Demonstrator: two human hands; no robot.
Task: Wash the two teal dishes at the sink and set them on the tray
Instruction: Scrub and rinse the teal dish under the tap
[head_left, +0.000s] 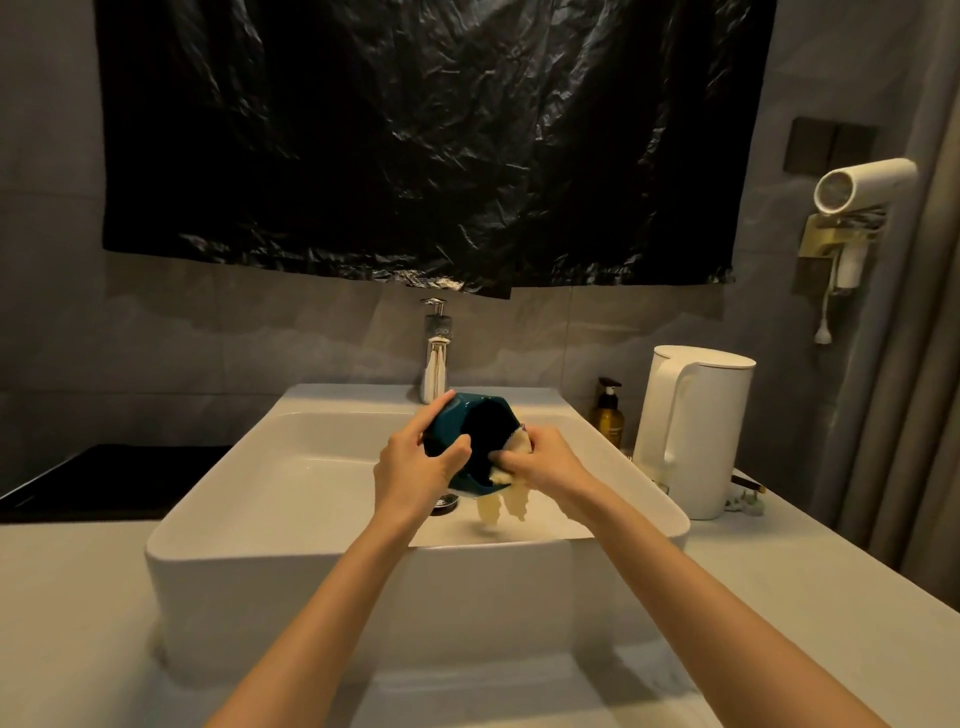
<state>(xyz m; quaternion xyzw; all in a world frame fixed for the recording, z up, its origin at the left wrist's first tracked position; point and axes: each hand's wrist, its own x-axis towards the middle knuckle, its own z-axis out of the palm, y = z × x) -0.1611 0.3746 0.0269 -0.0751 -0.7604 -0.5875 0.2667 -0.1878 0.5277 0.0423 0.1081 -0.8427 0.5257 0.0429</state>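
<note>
A teal faceted bowl (470, 423) is held tilted on its side above the white sink basin (291, 467), its opening facing right. My left hand (415, 467) grips its outer wall, thumb hooked on the rim. My right hand (545, 462) holds a pale yellow cloth (506, 499) against the bowl's rim and inside; the cloth's ends hang down over the basin. Only one teal dish shows. A black tray (98, 478) lies on the counter at the left.
A chrome faucet (435, 358) stands behind the basin. A white kettle (696, 426) and an amber pump bottle (608, 415) stand to the right. A hair dryer (862, 192) hangs on the right wall. Black plastic sheeting (415, 140) covers the wall above.
</note>
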